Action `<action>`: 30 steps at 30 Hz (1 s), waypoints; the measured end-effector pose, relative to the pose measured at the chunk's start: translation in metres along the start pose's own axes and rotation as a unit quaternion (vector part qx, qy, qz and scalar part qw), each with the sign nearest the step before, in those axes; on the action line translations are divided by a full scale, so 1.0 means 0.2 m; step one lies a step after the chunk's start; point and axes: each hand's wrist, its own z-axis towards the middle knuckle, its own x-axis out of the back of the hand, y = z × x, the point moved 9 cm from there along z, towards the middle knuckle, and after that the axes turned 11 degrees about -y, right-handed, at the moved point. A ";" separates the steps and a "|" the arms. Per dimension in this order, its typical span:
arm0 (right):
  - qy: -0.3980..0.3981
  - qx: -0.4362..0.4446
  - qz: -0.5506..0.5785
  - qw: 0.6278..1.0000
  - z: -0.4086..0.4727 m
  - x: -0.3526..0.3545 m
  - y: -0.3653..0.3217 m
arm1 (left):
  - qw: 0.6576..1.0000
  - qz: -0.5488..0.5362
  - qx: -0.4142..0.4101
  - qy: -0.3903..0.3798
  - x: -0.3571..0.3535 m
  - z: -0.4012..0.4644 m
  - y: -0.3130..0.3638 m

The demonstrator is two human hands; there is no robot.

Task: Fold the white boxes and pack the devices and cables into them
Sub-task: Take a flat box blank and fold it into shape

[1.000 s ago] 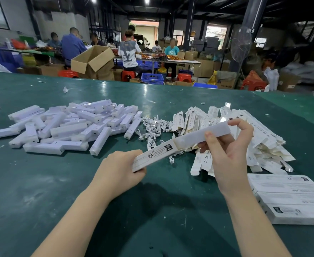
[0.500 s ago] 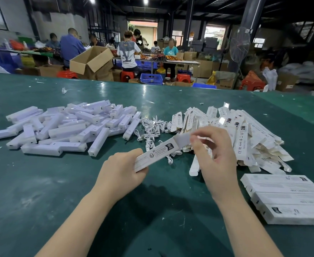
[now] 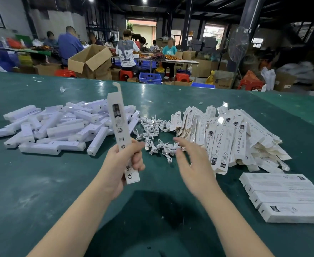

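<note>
My left hand (image 3: 122,164) grips a long white box (image 3: 120,127) near its lower end and holds it upright, its hang tab at the top. My right hand (image 3: 191,164) hovers empty with fingers spread, just in front of the small white coiled cables (image 3: 152,132). A heap of white stick-shaped devices (image 3: 59,130) lies at the left. A pile of flat unfolded boxes (image 3: 230,134) lies at the right.
Finished boxes (image 3: 286,197) are stacked in a row at the near right on the green table (image 3: 41,191). People work at tables behind, among cardboard cartons (image 3: 89,60), red stools and a standing fan (image 3: 238,45).
My right hand has let go of the box and moved toward the cables. My left hand has swung the box from lying slanted to standing upright.
</note>
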 end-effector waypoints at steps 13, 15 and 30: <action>0.026 -0.074 -0.147 0.986 0.03 -0.01 0.07 | 0.993 0.095 0.051 0.038 0.07 -0.01 -0.04; 0.078 -0.053 0.029 0.995 -0.01 0.05 0.05 | 0.989 0.124 0.058 0.056 0.09 -0.01 -0.05; -0.004 0.044 0.305 0.951 -0.02 -0.02 -0.11 | 0.975 0.124 0.169 -0.071 -0.04 -0.04 -0.14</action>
